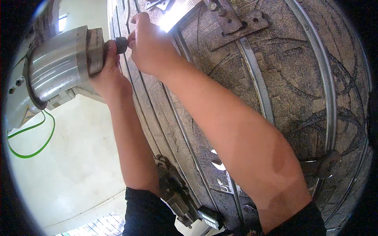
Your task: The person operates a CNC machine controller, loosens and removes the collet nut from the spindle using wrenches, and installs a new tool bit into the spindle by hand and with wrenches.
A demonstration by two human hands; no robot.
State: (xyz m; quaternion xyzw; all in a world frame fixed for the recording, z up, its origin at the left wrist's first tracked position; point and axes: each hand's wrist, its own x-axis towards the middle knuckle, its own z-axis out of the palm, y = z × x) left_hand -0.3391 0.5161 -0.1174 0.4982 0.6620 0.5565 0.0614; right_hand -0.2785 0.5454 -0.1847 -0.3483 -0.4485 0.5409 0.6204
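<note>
A silver cylindrical spindle [59, 63] juts in from the left, with a short black nut-like cylinder [121, 45] at its nose. Wrapped around that nose from below is my left hand [112, 76], its thumb and fingers closed against the black piece. My right hand [151, 47] meets the piece's outer end. Its fingers are curled in a pinch, and whatever they may hold is hidden behind them.
A worn, dusty machine bed [291, 74] with metal slots fills the right side. On it are a bolted clamp plate [248, 29], an open-ended wrench [218, 165], a dark ring-ended tool [328, 164] and a small display unit [210, 217]. A green cable [43, 145] hangs below the spindle.
</note>
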